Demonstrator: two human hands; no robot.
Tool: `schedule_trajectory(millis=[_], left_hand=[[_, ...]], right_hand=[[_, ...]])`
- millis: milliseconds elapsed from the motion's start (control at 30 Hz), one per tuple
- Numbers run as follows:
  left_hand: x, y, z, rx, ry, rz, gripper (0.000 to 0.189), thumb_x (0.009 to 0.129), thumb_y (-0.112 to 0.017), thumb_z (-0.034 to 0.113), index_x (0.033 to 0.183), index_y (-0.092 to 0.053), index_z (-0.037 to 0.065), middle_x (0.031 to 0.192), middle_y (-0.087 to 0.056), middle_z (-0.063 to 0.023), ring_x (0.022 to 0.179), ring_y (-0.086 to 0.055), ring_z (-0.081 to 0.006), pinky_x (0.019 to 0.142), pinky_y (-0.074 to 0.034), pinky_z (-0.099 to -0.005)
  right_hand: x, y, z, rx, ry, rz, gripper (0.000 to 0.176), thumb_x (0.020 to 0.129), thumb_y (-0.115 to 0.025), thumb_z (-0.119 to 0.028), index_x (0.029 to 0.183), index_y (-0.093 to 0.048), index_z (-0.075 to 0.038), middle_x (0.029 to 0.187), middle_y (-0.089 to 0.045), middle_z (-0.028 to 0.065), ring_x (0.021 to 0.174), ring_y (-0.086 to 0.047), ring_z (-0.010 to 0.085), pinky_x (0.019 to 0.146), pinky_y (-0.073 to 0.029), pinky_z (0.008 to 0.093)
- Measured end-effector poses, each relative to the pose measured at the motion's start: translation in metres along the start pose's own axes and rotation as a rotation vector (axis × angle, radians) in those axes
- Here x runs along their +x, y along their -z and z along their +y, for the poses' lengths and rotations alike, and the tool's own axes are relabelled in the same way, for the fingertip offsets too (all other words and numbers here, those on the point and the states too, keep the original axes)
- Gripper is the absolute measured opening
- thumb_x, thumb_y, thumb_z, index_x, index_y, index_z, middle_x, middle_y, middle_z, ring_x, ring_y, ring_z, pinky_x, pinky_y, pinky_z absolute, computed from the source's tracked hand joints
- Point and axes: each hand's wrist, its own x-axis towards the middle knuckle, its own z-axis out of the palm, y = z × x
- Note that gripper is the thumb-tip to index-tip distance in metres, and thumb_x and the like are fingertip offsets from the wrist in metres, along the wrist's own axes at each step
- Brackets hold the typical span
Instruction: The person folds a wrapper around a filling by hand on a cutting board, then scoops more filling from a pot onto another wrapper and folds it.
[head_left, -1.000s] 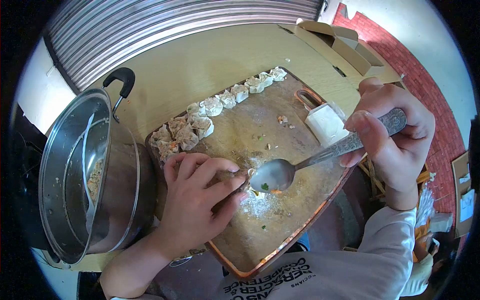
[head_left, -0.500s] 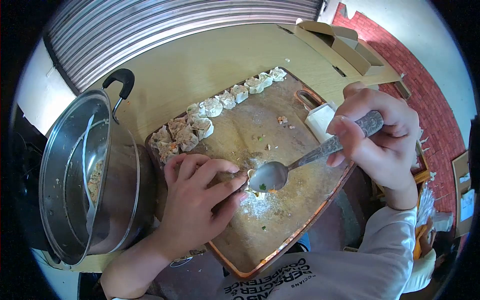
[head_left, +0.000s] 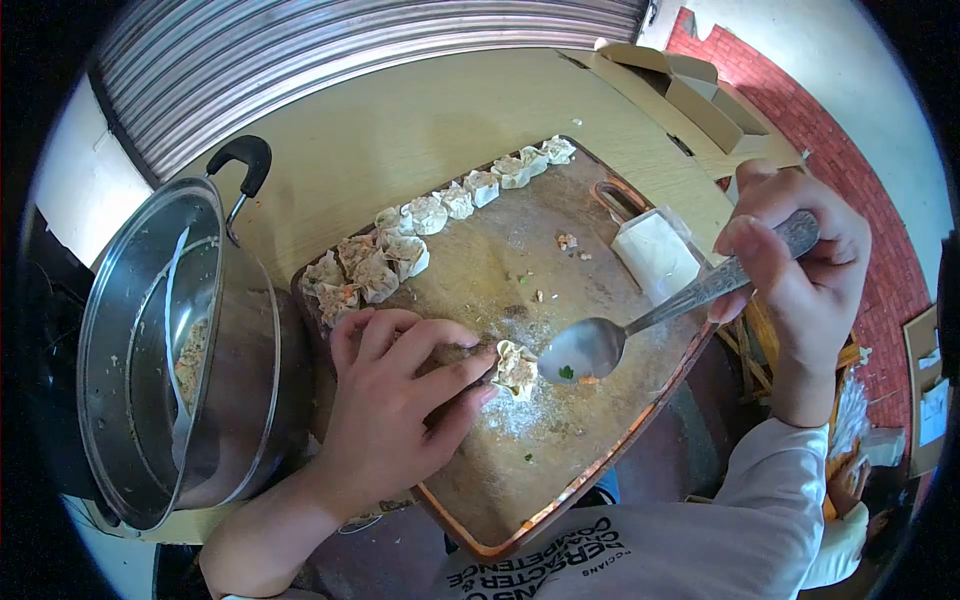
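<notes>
A small pleated dumpling (head_left: 516,370) stands on the floured brown board (head_left: 600,400). The thumb and index finger of my left hand (head_left: 405,385) are closed against its left side, the other fingers curled over the board. My right hand (head_left: 800,260) grips a metal spoon (head_left: 690,295) by its patterned handle. The spoon's bowl is just right of the dumpling, apart from it, with a green bit and a little filling in it. Along the board's far left edge runs a row of filled dumplings (head_left: 425,215), clustered near my left hand.
To the left stands a large metal pot (head_left: 270,430) with filling (head_left: 190,365) and a white utensil inside. A stack of white wrappers (head_left: 655,255) lies at the board's right edge. A cardboard box (head_left: 715,105) sits at the back right. Another person's hand (head_left: 848,485) shows at lower right.
My right hand has drawn the spoon to the right, away from the dumpling, which is now uncovered. The left hand has stayed in place beside it.
</notes>
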Motion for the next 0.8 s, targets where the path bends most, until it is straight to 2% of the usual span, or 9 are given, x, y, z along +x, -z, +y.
schedule_trajectory(millis=[67,267,333,533,567,633,667,800], left_hand=[[0.000,0.000,0.000,-0.001,0.001,-0.005,0.027,0.086,-0.080,0.023,0.113,-0.077,0.021,0.120,-0.067,0.0018,0.115,-0.053,-0.0297,0.109,-0.032,-0.0501],[0.000,-0.002,0.000,0.005,-0.002,0.011,0.026,0.086,-0.081,0.023,0.111,-0.077,0.020,0.119,-0.068,0.0025,0.115,-0.053,-0.0292,0.109,-0.032,-0.0500],[0.000,-0.002,0.000,0.000,-0.001,0.006,0.026,0.086,-0.081,0.023,0.111,-0.077,0.020,0.118,-0.068,0.0026,0.114,-0.053,-0.0292,0.109,-0.032,-0.0501],[0.000,0.000,0.000,-0.010,-0.001,0.014,0.026,0.086,-0.081,0.023,0.111,-0.078,0.020,0.119,-0.068,0.0025,0.113,-0.054,-0.0287,0.109,-0.032,-0.0503],[0.000,0.000,0.000,-0.010,-0.001,0.015,0.026,0.086,-0.081,0.023,0.111,-0.078,0.020,0.119,-0.068,0.0025,0.113,-0.054,-0.0287,0.109,-0.032,-0.0503],[0.000,0.000,0.000,-0.012,-0.005,0.012,0.026,0.086,-0.080,0.023,0.112,-0.078,0.020,0.119,-0.068,0.0024,0.113,-0.055,-0.0285,0.109,-0.032,-0.0504],[-0.001,0.000,0.000,-0.010,-0.006,0.014,0.026,0.086,-0.080,0.023,0.112,-0.078,0.020,0.119,-0.068,0.0024,0.113,-0.055,-0.0285,0.109,-0.032,-0.0504],[0.000,-0.001,0.000,-0.010,-0.001,0.014,0.026,0.086,-0.080,0.023,0.112,-0.078,0.020,0.119,-0.068,0.0021,0.112,-0.055,-0.0284,0.109,-0.031,-0.0506]], right_hand=[[-0.001,0.000,0.001,-0.018,-0.016,-0.025,0.008,0.088,-0.062,-0.005,0.080,-0.065,-0.006,0.057,-0.068,0.0012,0.048,-0.050,0.0078,0.076,-0.037,0.0324],[-0.003,-0.011,-0.001,0.133,-0.097,-0.025,0.006,0.086,-0.064,-0.002,0.080,-0.066,-0.004,0.056,-0.067,0.0007,0.055,-0.052,0.0081,0.065,-0.036,0.0286],[0.000,-0.013,-0.005,0.203,-0.137,-0.062,0.006,0.085,-0.063,0.001,0.082,-0.066,-0.002,0.060,-0.068,0.0027,0.057,-0.053,0.0090,0.059,-0.035,0.0272],[0.006,-0.016,-0.011,0.247,-0.268,-0.132,0.006,0.085,-0.062,0.004,0.082,-0.066,0.000,0.072,-0.070,0.0073,0.056,-0.052,0.0091,0.059,-0.039,0.0251],[0.006,-0.014,-0.010,0.247,-0.268,-0.132,0.006,0.085,-0.062,0.004,0.082,-0.066,0.000,0.072,-0.070,0.0073,0.056,-0.052,0.0091,0.059,-0.039,0.0251],[0.008,-0.008,-0.005,0.168,-0.087,-0.129,0.006,0.088,-0.062,0.004,0.084,-0.066,0.002,0.075,-0.070,0.0094,0.057,-0.056,0.0092,0.055,-0.042,0.0238],[0.009,-0.010,0.000,0.191,-0.020,-0.119,0.007,0.089,-0.061,0.004,0.084,-0.066,0.002,0.074,-0.068,0.0094,0.056,-0.059,0.0089,0.048,-0.043,0.0216],[0.003,-0.022,0.001,0.279,-0.137,-0.037,0.009,0.088,-0.059,0.005,0.081,-0.065,0.003,0.072,-0.065,0.0081,0.054,-0.061,0.0086,0.044,-0.046,0.0203]])
